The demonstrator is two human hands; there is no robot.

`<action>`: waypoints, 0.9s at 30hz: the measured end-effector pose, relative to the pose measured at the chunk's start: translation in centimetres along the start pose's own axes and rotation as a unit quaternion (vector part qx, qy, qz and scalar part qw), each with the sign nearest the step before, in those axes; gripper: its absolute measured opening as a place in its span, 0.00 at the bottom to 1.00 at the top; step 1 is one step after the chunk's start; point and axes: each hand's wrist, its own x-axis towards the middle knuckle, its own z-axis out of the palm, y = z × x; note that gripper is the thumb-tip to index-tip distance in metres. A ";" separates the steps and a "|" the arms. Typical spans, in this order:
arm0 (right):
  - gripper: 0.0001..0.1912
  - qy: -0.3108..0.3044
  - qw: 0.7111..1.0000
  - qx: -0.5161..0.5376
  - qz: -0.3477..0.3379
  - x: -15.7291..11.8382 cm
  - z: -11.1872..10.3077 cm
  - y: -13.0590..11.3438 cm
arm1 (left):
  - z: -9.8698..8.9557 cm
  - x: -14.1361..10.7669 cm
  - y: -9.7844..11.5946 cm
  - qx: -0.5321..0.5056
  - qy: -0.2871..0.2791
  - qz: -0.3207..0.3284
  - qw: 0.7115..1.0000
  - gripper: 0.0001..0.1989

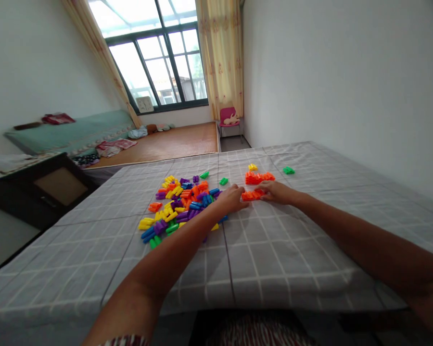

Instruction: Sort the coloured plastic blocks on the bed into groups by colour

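Observation:
A short row of orange plastic toy blocks (251,195) lies on the checked cloth between my two hands. My left hand (234,199) is at its left end, fingers curled and closed against it. At the right end, my right hand (273,191) pinches the row between thumb and fingers. Just behind is a longer row of orange blocks (259,178), packed side by side. To the left of my hands spreads a loose pile of yellow, purple, blue, orange and green blocks (173,216), partly hidden by my left forearm.
A grey checked cloth (274,259) covers the table. Apart from the pile lie a yellow block (252,167), a green block (289,170) and another green block (223,181). Beyond are a bed (180,139), a pink chair (228,115) and, at left, a dark cabinet (46,192).

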 end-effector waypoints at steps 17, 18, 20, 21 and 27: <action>0.05 0.072 0.988 -0.095 0.097 0.7 1.0 0.4 | 2.3 5.2 -0.7 -0.045 0.069 -0.025 0.996 0.13; 0.05 0.071 0.988 -0.098 0.100 0.7 1.0 0.4 | 2.3 5.3 -0.7 -0.045 0.068 -0.026 0.996 0.13; 0.05 0.068 0.986 -0.109 0.105 0.6 0.9 0.3 | 2.2 5.3 -0.6 -0.047 0.064 -0.021 0.997 0.14; 0.07 0.066 0.985 -0.118 0.108 0.5 0.8 0.2 | 1.9 5.1 -0.5 -0.050 0.060 -0.019 0.997 0.16; 0.12 0.087 0.982 -0.139 0.089 0.2 -0.8 -1.3 | -3.2 1.1 -3.8 -0.058 0.080 0.005 0.995 0.16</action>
